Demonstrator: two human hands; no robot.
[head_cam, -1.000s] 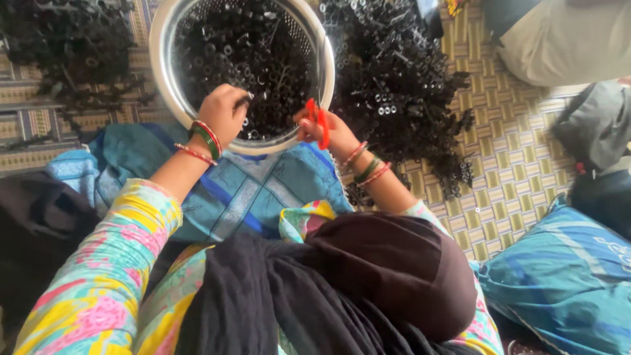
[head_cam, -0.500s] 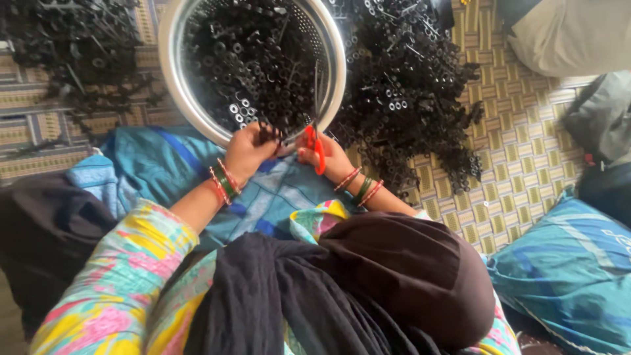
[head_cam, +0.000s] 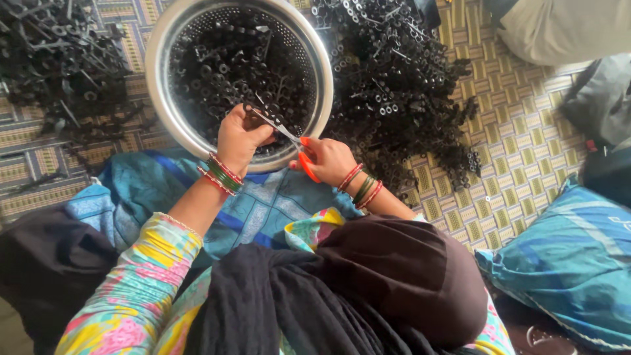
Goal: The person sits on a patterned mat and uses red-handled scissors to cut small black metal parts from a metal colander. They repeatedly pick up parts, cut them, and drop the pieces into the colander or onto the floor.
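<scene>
My left hand [head_cam: 238, 137] is closed on a small black plastic piece [head_cam: 248, 108] at the near rim of a perforated metal bowl [head_cam: 156, 79]. My right hand [head_cam: 330, 160] grips orange-handled scissors [head_cam: 306, 164]; their blades [head_cam: 276, 126] point left and meet the piece in my left hand. The bowl holds several black plastic parts [head_cam: 230, 59]. Both wrists carry red and green bangles. My dark head cover and colourful sleeves fill the bottom of the view.
A big heap of black plastic parts [head_cam: 401, 85] lies right of the bowl on a woven mat [head_cam: 526, 138], and another heap [head_cam: 59, 66] lies at the left. Blue cloth [head_cam: 164, 190] covers my lap. A blue bundle [head_cam: 572, 256] sits at the right.
My hands have moved up to the bowl's near rim. The scissors' blades have swung left onto the piece held in my left hand.
</scene>
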